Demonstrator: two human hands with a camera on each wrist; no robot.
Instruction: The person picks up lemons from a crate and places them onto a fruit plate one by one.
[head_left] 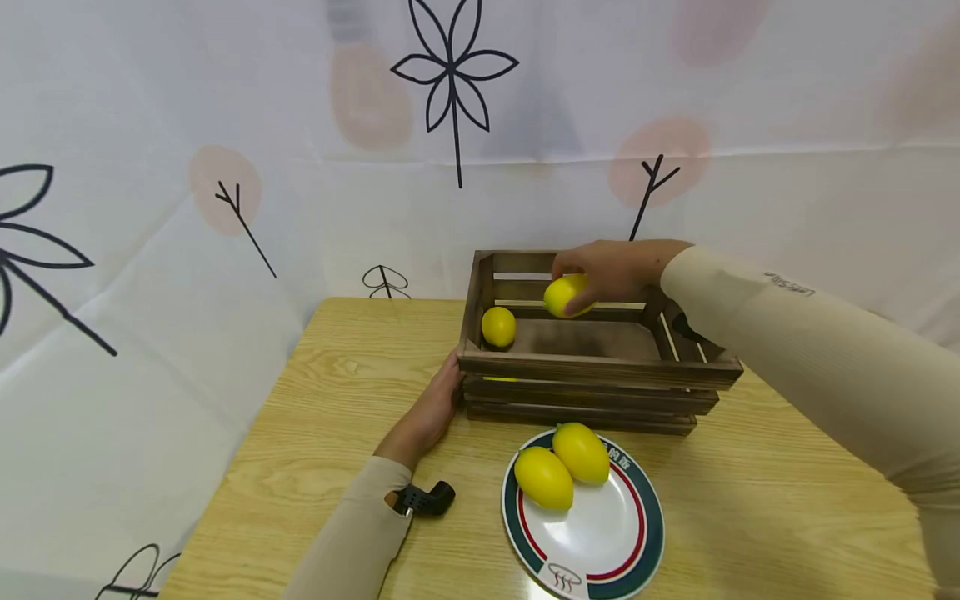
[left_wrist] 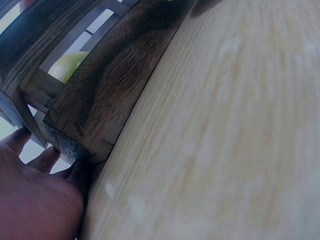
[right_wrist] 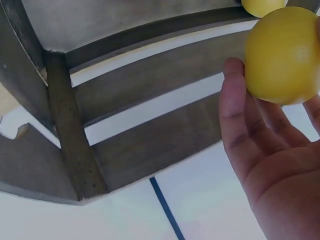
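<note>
A yellow lemon (head_left: 564,295) is held in my right hand (head_left: 611,271), over the inside of a dark wooden slatted crate (head_left: 585,367). In the right wrist view, the fingers curl round that lemon (right_wrist: 282,55). Another lemon (head_left: 498,327) lies inside the crate at its left end. My left hand (head_left: 438,400) touches the crate's near left corner, and the left wrist view has its fingers (left_wrist: 42,160) against the wood. Two more lemons, one at the left (head_left: 544,478) and one behind it (head_left: 581,452), lie on a white plate (head_left: 600,533) with a green rim.
Crate and plate both stand on a light wooden table (head_left: 360,358), the plate in front of the crate. Behind the table hangs a white cloth (head_left: 300,108) with plant drawings. A black band (head_left: 423,498) sits on my left wrist.
</note>
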